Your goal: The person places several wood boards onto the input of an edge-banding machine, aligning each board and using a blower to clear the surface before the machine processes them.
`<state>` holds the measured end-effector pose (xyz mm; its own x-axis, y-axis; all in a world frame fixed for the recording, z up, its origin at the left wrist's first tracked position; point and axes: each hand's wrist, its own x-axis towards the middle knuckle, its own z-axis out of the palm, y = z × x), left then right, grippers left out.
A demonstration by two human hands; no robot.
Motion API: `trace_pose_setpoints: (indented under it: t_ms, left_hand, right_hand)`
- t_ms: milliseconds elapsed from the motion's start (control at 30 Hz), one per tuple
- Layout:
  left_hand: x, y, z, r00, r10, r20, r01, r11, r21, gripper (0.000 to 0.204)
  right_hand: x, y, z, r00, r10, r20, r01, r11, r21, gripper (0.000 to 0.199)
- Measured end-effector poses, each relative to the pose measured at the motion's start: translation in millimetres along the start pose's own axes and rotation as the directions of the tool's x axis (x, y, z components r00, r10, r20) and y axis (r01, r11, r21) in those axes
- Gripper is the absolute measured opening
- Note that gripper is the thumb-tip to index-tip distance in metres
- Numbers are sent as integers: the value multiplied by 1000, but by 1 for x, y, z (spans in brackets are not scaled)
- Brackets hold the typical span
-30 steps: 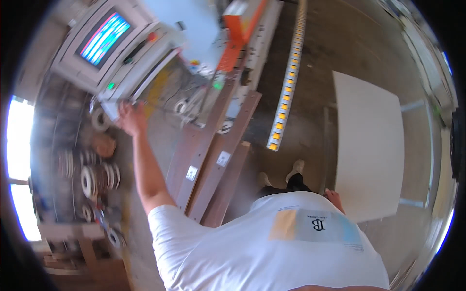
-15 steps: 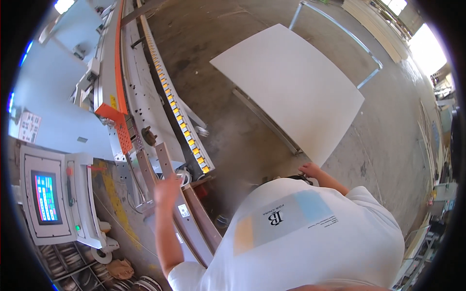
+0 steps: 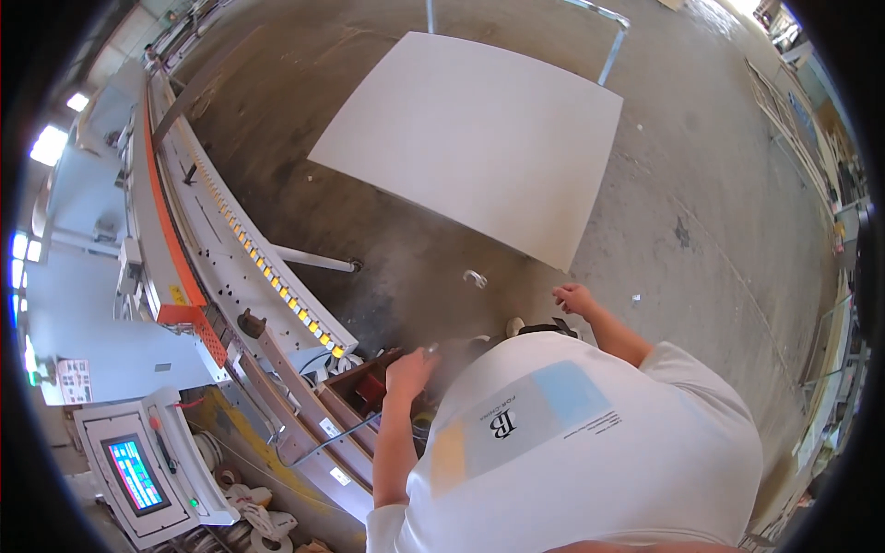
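My left hand is raised beside the machine's front edge, its fingers curled round something small with a pale tip. What it holds is mostly hidden. A thin grey hose runs from the machine's side toward my left forearm and passes out of sight there. My right hand hangs in the air with loosely bent fingers and nothing visible in it. It is nearest to the front corner of a large white panel, which lies flat above the floor.
A long machine with a roller rail of yellow and white segments and an orange guard strip stands at left. In front of it is a control panel with a lit screen. A metal frame rises behind the panel. Boards lean at far right.
My left hand has left the brown strip on the machine and moved right toward my body. The view has turned, so the panel appears farther left. My right hand stays near its corner.
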<state>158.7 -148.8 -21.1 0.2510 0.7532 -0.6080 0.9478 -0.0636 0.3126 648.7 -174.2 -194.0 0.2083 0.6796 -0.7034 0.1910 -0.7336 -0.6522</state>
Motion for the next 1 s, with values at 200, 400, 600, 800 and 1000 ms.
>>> trace_pose_setpoints:
  t_ms: [200,400,600,800,1000]
  left_hand:
    - [-52,45,12,986,9,167,-27,994,103,53]
    - [-100,49,2,980,-60,188,47,996,71,53]
    - [-113,2,-5,934,-292,-208,331,926,184,46]
    - [-175,-134,-41,573,-440,-691,641,766,44,23]
    - [-283,-272,-61,69,-599,-798,788,523,-325,20]
  right_hand:
    - [21,14,-37,993,47,-111,-3,929,369,34]
    - [52,-17,-60,992,54,-111,-25,969,246,42]
    - [76,-29,-39,987,-162,22,163,985,-48,48]
    - [95,31,10,799,-496,340,602,640,-478,45]
    - [115,40,13,462,-347,816,867,-16,-498,31]
